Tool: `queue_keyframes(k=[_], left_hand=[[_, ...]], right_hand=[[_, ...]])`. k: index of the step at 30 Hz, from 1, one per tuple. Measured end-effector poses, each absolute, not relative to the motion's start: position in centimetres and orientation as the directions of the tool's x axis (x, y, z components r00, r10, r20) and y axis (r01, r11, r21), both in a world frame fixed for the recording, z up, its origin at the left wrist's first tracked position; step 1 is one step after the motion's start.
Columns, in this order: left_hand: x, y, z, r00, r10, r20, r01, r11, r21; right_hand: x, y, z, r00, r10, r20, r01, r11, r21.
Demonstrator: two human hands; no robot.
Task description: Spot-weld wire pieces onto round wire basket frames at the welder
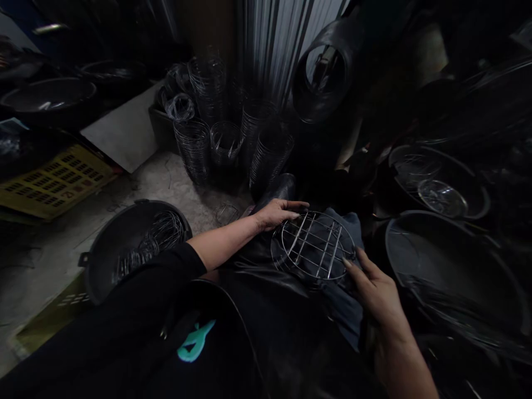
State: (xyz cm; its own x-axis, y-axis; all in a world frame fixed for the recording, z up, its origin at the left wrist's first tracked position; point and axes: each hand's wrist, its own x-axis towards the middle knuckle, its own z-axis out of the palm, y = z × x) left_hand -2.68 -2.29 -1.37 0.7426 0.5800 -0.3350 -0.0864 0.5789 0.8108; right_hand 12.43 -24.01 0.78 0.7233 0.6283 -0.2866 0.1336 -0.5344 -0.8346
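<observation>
A round wire rack [318, 244], with straight bars crossing inside its ring, is held tilted over my lap. My right hand [376, 285] pinches its near right rim between thumb and fingers. At the far left rim, my left hand [276, 214] has its thumb on the wire and a finger stretched along the outside, so the edge lies between them. Beneath the rack is a dark blue-grey cloth [347, 316] across my legs. A second ring shows just under the rack's left side; whether it is a separate piece I cannot tell.
Tall stacks of wire rings [193, 149] stand on the floor ahead. To the left are a black tub [97, 249] holding bent wire pieces and a yellow crate [62, 180]. On the right stand a large dark basin [453, 221] and another basin [477, 194] containing round wire pieces.
</observation>
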Motion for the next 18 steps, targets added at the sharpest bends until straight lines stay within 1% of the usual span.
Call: queue_keyframes(k=[2,4,7,11,14,18], left_hand=[[-3.0,-3.1,-1.6,0.695,0.645,-0.319,-0.128,0.547,0.827],[-3.1,-4.0,-1.7,0.624,0.718,-0.310,-0.174,0.514,0.840],[-2.7,-4.7,-1.1,0.545,0.786,-0.291,-0.244,0.481,0.842],[-1.5,-3.6,0.2,0.499,0.833,-0.239,-0.330,0.437,0.837],[-0.7,-2.5,0.4,0.469,0.848,-0.248,-0.310,0.421,0.852],[-0.7,-1.9,-0.4,0.458,0.838,-0.298,-0.224,0.433,0.873]], right_hand=[[11.6,-24.3,-0.2,0.754,0.570,-0.326,-0.016,-0.481,-0.877],[10.9,-24.3,-0.8,0.794,0.538,-0.284,-0.076,-0.376,-0.923],[10.7,-23.3,-0.4,0.834,0.530,-0.155,-0.016,-0.257,-0.966],[11.6,-21.0,1.2,0.793,0.607,-0.051,0.081,-0.188,-0.979],[12.9,-19.8,1.3,0.752,0.658,-0.042,0.126,-0.206,-0.970],[17.4,-20.7,-0.6,0.732,0.670,-0.121,0.163,-0.345,-0.924]])
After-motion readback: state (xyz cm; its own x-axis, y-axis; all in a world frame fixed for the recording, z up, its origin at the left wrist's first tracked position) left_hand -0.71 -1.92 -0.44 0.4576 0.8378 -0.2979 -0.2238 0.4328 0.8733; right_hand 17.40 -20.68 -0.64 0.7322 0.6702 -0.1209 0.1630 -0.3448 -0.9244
